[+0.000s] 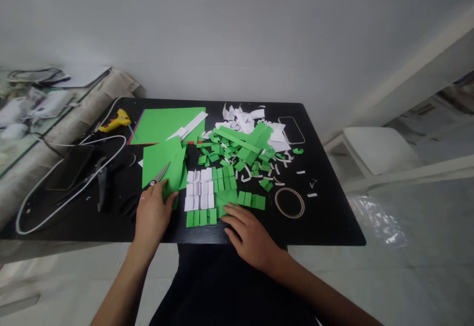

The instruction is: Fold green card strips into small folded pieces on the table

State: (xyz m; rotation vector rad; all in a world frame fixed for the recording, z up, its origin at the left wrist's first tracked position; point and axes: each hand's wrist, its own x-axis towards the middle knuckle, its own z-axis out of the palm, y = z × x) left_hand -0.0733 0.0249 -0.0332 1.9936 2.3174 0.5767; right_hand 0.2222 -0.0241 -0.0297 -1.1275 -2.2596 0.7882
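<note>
My left hand (152, 211) lies over the middle of a pair of scissors (161, 173), fingers curled on it. The blades point away across a green paper sheet (155, 155), and the dark handles show left of the hand. My right hand (249, 234) is open, its fingertips on a green paper piece (225, 201). Between my hands are folded white paper strips (199, 189), with a folded green strip (201, 217) below and more green folded strips (224, 178) at upper right. Another folded green strip (252, 200) lies beyond my right fingertips.
A heap of green and white paper scraps (244, 143) covers the table's back middle. A yellow glue gun (117, 120) with a white cable (74, 205) sits left, near dark pliers-like tool (102, 185). A tape roll (289, 216) and a clear phone-case-like frame (301, 133) lie right.
</note>
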